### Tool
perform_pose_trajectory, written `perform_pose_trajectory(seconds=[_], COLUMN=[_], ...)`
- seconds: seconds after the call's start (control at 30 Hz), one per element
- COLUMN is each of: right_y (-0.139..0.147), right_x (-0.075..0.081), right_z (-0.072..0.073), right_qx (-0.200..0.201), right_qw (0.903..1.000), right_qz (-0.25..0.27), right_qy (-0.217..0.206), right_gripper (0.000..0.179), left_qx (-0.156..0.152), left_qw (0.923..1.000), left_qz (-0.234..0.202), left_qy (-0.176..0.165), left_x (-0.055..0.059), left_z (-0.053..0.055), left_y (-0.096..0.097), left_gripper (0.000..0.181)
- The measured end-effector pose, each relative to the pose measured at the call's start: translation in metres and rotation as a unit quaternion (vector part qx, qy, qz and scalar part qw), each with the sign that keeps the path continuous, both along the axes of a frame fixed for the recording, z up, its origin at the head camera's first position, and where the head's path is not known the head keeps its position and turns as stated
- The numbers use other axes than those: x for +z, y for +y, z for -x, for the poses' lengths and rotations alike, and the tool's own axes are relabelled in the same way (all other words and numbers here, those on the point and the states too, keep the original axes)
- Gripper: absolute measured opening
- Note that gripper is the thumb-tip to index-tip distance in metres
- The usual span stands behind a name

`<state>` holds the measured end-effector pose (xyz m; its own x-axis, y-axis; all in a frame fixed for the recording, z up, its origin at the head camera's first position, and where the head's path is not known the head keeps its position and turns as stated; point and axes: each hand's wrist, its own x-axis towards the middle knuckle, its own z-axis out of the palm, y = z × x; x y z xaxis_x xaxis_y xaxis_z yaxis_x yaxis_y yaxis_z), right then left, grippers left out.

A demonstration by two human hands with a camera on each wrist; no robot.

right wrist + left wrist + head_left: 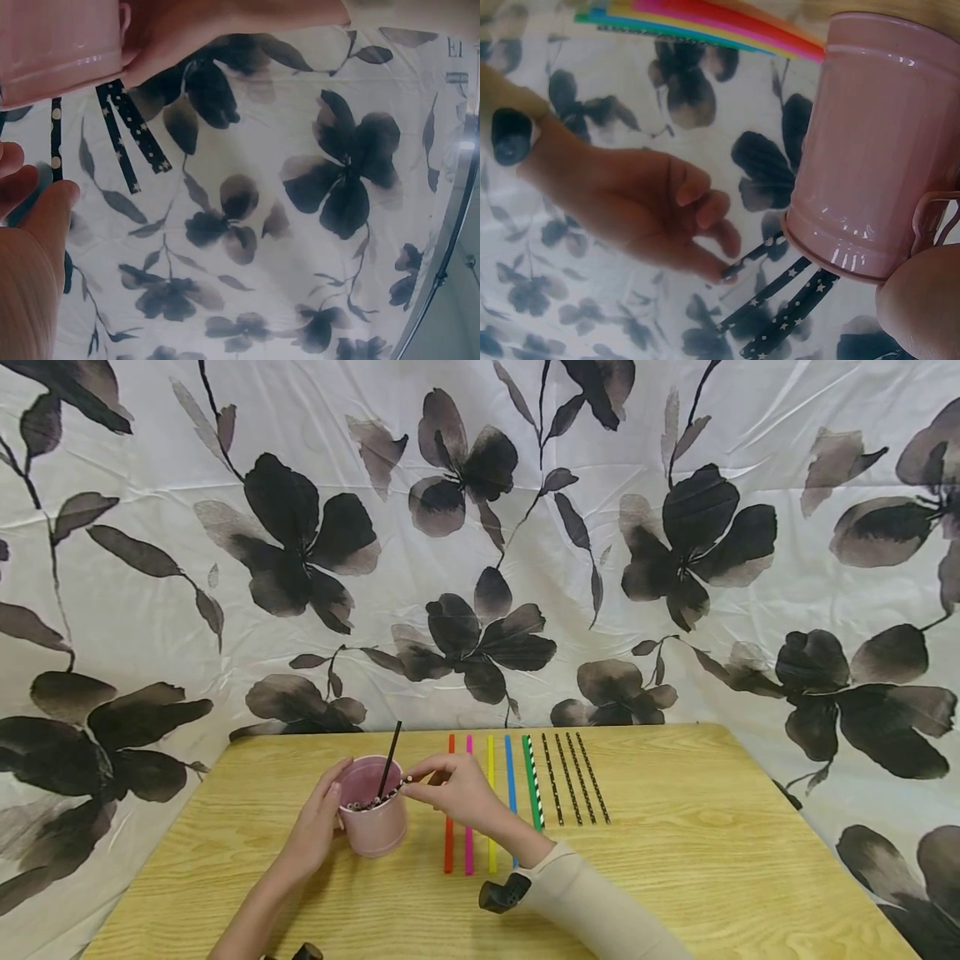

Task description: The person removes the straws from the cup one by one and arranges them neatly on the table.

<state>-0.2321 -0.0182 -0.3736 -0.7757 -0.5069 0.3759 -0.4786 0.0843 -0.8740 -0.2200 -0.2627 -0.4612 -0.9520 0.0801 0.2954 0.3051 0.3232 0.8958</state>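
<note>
A pink pail stands on the table, left of centre. My left hand grips its left side, with the thumb near the rim. A black straw with white dots slants out over the pail's edge, and my right hand pinches its outer end between thumb and fingertips. Other black straws with white stars and dots stick out of the pail in the left wrist view. One dark straw leans upright from the pail in the head view. A small loop handle shows on the pail's side.
Right of the pail, straws lie in a row: red, pink, yellow, blue, green, black-and-white striped, then several black patterned straws. A floral cloth hangs behind the wooden table.
</note>
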Motion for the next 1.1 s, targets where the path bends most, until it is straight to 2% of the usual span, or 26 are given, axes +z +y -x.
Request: perform_pose_trajectory(seconds=[0.13,0.3,0.47,0.63,0.77,0.93,1.1], right_y=[0.006,0.018,0.035,0.062,0.089,0.117,0.132], right_x=[0.007,0.024,0.041,0.058,0.078,0.093,0.091], right_z=[-0.006,-0.014,-0.019,-0.019,-0.023,-0.031,-0.032], right_qx=[0.002,0.004,0.014,0.017,0.0,-0.031,-0.054], right_qw=[0.9999,0.9986,0.9955,0.9849,0.9761,0.9726,0.9742], right_qz=[0.01,0.047,0.094,0.17,0.214,0.224,0.213], right_qy=[-0.008,-0.021,-0.008,0.025,0.039,0.053,0.049], right_gripper=[0.016,0.016,0.015,0.012,0.011,0.009,0.01], left_qx=[-0.004,-0.003,-0.002,-0.006,0.0,-0.002,0.009], left_qw=[1.0,0.9999,0.9998,0.9998,0.9995,0.9992,0.9987], left_qz=[0.003,0.011,0.02,0.018,0.025,0.039,0.047], left_qy=[-0.003,0.001,0.004,0.012,0.018,0.013,0.019], left_x=[-0.001,-0.002,-0.001,0.001,0.003,0.002,0.0], left_z=[0.0,0.001,0.002,0.002,0.003,0.005,0.007], left_y=[0.002,0.003,0.004,0.004,0.005,0.003,0.001], left_gripper=[0.041,0.041,0.042,0.042,0.042,0.042,0.042])
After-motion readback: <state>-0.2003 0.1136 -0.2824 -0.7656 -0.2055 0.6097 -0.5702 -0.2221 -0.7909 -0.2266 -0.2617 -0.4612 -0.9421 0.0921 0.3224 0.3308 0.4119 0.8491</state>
